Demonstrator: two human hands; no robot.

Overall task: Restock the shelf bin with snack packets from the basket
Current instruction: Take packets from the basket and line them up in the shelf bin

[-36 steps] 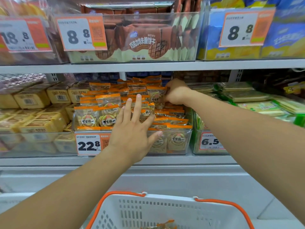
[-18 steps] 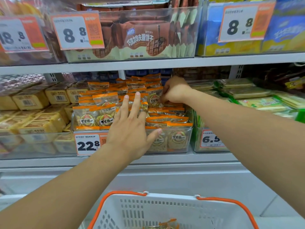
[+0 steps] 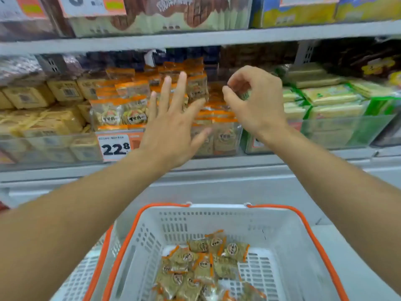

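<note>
**A:** Snack packets (image 3: pixel 201 266) are lying in a loose heap on the floor of the white basket (image 3: pixel 288 233) at the bottom of the head view. More of the same are standing packed in the clear shelf bin (image 3: pixel 225 140), behind the 22.8 price tag (image 3: pixel 116 146).

**B:** And the hands?

**A:** Left hand (image 3: pixel 171 129) is hovering flat in front of the bin, fingers straight and spread, holding nothing. Right hand (image 3: pixel 256 101) is hanging just beside the bin's right edge, fingers curled toward the thumb; whether it is pinching anything, I cannot tell.

**B:** So which step is this?

**A:** Probably between placements. Next, I'd guess, a hand is dropping to the basket, pinching one packet and standing it upright in the bin.
</note>
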